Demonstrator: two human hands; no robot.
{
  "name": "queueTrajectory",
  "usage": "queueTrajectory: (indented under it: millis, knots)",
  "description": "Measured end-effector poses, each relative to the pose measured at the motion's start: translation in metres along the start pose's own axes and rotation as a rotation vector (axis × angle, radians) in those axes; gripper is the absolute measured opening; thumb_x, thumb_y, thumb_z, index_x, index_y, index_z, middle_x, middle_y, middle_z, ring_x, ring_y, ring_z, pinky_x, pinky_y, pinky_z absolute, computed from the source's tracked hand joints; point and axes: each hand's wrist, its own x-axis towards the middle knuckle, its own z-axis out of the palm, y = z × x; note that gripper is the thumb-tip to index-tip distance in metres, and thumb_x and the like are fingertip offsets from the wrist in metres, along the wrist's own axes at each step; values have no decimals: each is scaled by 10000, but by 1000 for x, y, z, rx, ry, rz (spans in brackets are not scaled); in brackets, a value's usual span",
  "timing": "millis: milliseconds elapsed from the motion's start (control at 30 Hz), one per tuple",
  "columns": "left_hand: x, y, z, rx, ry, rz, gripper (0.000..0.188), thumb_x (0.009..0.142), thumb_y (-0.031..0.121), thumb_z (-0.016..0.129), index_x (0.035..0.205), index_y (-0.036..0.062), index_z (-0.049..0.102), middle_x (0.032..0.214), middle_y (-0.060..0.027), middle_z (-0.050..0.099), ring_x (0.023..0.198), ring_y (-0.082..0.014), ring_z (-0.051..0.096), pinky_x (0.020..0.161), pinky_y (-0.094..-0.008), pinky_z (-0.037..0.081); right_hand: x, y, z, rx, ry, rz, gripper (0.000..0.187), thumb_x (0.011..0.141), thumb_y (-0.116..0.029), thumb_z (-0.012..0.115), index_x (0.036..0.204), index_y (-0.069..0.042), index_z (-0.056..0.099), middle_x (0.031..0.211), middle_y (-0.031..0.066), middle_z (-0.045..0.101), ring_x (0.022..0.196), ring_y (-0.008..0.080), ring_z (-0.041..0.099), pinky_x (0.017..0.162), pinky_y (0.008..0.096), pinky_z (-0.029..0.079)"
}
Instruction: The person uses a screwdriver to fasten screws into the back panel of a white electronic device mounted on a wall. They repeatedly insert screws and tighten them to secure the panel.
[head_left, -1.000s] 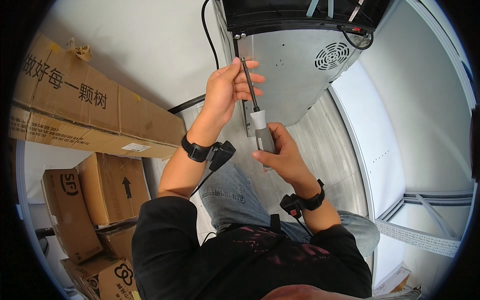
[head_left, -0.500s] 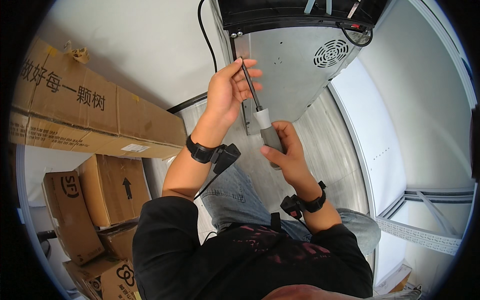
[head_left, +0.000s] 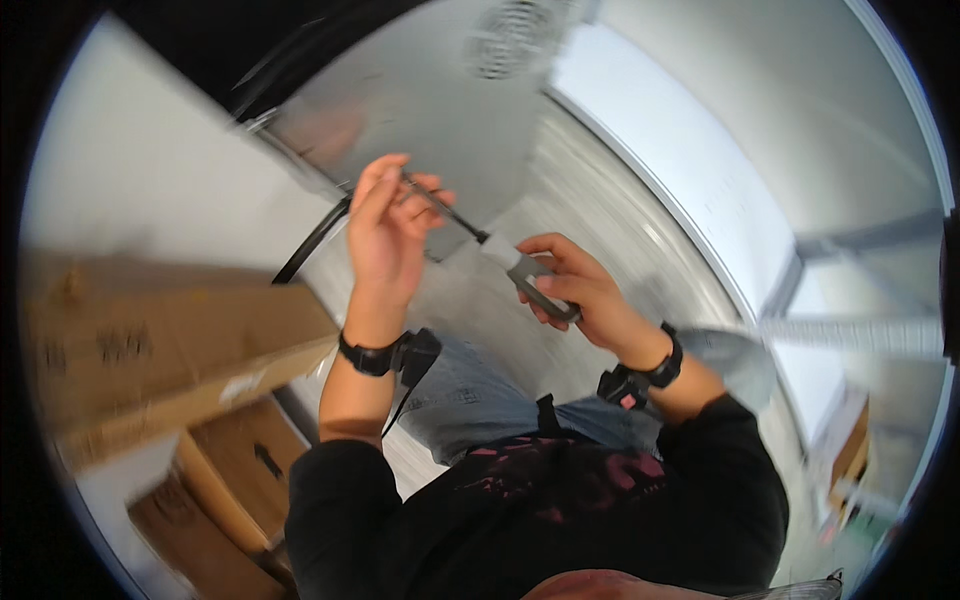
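My right hand (head_left: pixel 588 290) is wrapped round the grey handle of a screwdriver (head_left: pixel 498 250), which has a white collar and a dark shaft. The shaft slants up and left to my left hand (head_left: pixel 383 240), where thumb and forefinger pinch about its tip. The other left fingers curl loosely behind the shaft. Whether something small sits at the tip is too blurred to make out. Beyond both hands stands a grey metal panel (head_left: pixel 430 110) with a round slotted vent (head_left: pixel 508 38); the screwdriver is apart from it.
A long cardboard box (head_left: pixel 190 350) lies at the left, with more cartons (head_left: pixel 245 465) below it. A black cable or strip (head_left: pixel 312 240) runs by the panel's lower left corner. White panels (head_left: pixel 670 140) and a metal frame (head_left: pixel 850 335) stand at the right.
The view has swung, so the metal panel now sits further left and higher. Both hands still hold the screwdriver, which now slants more toward level.
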Motion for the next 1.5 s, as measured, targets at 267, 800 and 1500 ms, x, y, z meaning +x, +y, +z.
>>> queueTrajectory:
  millis: [267,800,1500]
  knots:
    - [28,-116,40,-145,-84,-357,158,930,154,501,1052,67,550,980,-83,632,902,-223,621,674,-279,503,-69,-40,-87,-362,225,109,302,875,-114,590,1144,-38,476,785,25,583,584,58,491,514,207,378]
    - [201,-423,143,175,-86,-603,190,909,160,583,1023,11,561,948,-82,602,855,-159,581,763,-260,496,-72,3,-456,-61,408,122,280,817,-217,622,1026,-41,563,684,32,593,499,65,479,434,206,330]
    - [365,-732,238,1472,-398,187,121,790,133,676,885,68,712,840,-69,676,730,-156,629,687,-276,497,-105,112,-633,525,872,-56,236,853,-164,574,1058,-58,524,753,72,592,528,113,499,494,245,376]
